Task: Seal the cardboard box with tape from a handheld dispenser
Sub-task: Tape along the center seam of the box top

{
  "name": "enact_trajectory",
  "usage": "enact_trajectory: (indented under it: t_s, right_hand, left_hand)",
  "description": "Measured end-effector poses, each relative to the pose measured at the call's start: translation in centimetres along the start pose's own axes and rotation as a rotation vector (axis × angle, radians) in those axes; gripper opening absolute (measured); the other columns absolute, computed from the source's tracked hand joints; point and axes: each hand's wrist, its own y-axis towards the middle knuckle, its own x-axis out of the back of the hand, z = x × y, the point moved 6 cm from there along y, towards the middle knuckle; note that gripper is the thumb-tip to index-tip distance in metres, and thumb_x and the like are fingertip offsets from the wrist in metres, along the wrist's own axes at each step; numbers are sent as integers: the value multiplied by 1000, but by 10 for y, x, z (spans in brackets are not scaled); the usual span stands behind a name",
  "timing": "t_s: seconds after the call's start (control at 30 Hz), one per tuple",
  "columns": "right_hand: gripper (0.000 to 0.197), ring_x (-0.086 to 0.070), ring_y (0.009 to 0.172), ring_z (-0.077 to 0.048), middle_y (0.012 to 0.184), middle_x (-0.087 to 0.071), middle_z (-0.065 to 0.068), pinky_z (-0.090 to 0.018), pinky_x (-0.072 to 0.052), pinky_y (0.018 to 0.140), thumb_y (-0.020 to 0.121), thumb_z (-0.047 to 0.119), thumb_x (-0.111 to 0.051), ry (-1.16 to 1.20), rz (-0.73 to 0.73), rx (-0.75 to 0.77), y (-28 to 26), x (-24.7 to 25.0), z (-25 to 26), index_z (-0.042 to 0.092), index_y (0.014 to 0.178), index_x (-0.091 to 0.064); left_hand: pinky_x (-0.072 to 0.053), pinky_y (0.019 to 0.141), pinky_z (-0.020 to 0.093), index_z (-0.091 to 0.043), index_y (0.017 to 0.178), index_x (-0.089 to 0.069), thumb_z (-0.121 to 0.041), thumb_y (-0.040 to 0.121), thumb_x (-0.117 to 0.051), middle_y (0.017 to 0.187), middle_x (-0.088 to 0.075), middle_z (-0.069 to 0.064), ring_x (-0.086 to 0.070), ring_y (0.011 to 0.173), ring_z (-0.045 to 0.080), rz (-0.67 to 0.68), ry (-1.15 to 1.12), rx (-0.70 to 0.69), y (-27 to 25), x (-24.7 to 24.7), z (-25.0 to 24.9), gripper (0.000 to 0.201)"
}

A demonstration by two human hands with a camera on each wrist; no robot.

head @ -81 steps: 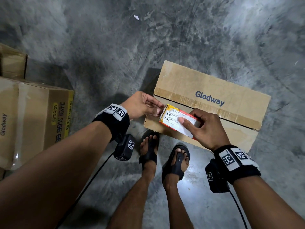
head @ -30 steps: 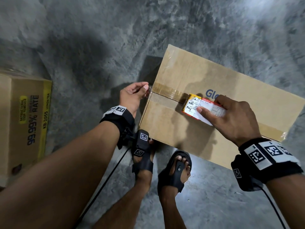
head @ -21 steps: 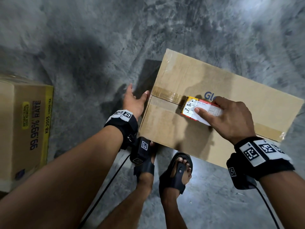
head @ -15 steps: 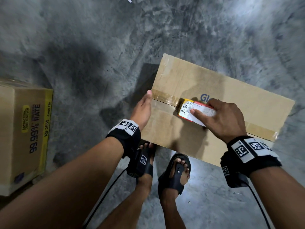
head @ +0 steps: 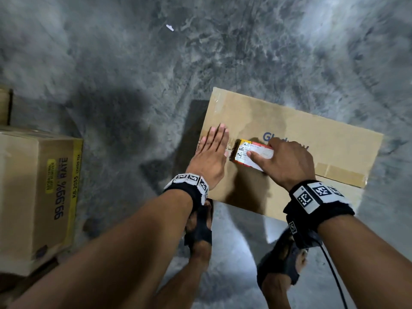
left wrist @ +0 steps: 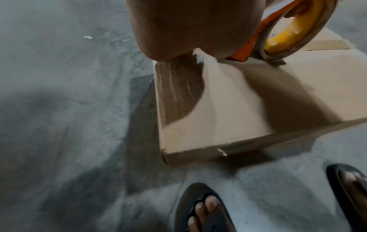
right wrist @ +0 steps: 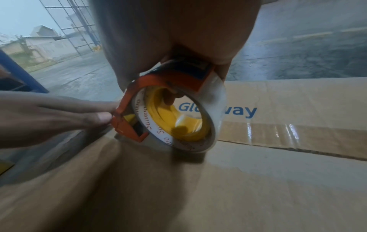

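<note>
Sandals (head: 198, 228) stood nearest on the grey floor (head: 133, 63). Beyond them, your right hand (head: 287, 162) gripped the tape dispenser (head: 249, 153) on the cardboard box (head: 312, 141) seam; your left hand (head: 211, 157), fingers straight, pressed flat at its left end.

Mottled grey concrete floor (head: 111, 63); stacked cartons (head: 38, 192) at left.

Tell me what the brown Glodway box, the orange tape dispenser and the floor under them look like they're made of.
Brown Glodway box: matte corrugated cardboard, judging by its creased flaps and dull brown face.
Orange tape dispenser: probably moulded plastic, smooth, around a yellow core; the tape roll looks like clear glossy film.
Floor: seemingly polished concrete, mottled grey with soft sheen.
</note>
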Motion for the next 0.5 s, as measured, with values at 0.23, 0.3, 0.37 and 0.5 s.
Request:
enact_trajectory:
  t_s: [0.23,0.3,0.37,0.5]
  right_hand:
    - [58,-66,103,-36,106,-70,-16,-38,-42,71,85,73,-53,-18,25,38,2,-1,-1,22,113,-62]
    - [58,-64,108,-38,113,-68,-17,-39,-44,78,86,70,-56,6,64,39,3,0,-3,23,118,-62]
    - [59,-63,110,-38,117,-67,-17,-40,-46,83,87,70,-56,14,85,49,2,3,-5,22,122,-62]
    - [57,-63,112,-36,118,-67,-14,-38,-46,84,88,69,-55,28,102,79,-5,10,-15,26,126,-64]
  left_hand:
    - [10,121,38,-17,153,17,-38,104,-15,161,25,0,23,148,17,-21,99,6,2,-17,5,63]
    - [9,122,39,-18,153,18,-40,103,-14,161,25,-1,23,148,17,-20,106,3,3,-18,5,63]
    - [9,121,39,-18,153,17,-40,103,-14,161,24,-1,23,148,17,-18,121,10,3,-19,5,63]
    - [12,120,36,-18,154,14,-43,103,-12,162,22,-1,22,148,17,-16,128,15,2,-17,4,63]
